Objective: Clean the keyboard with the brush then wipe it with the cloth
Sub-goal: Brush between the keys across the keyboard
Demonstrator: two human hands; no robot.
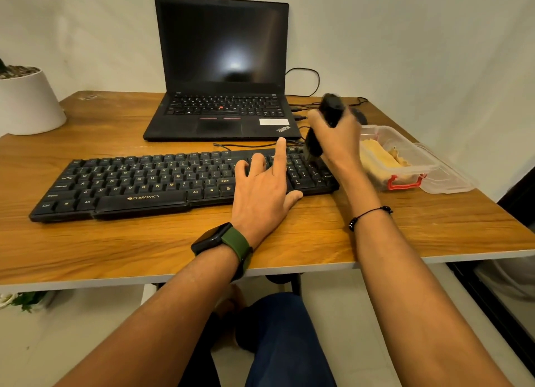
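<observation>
A black keyboard (139, 184) lies along the front of the wooden desk (115, 247). My left hand (265, 184) rests flat on the keyboard's right half, fingers spread and straight. My right hand (338, 134) grips a black brush (328, 117), blurred by motion, with its bristle end (312, 149) down over the number pad at the keyboard's right end. A yellow cloth (379, 158) lies in a clear plastic box (405, 155) to the right of the keyboard.
An open black laptop (223, 68) stands behind the keyboard, with cables (307, 79) trailing to its right. A white plant pot (26, 103) sits at the desk's left back. The box's clear lid (451, 178) lies beside the box near the right edge.
</observation>
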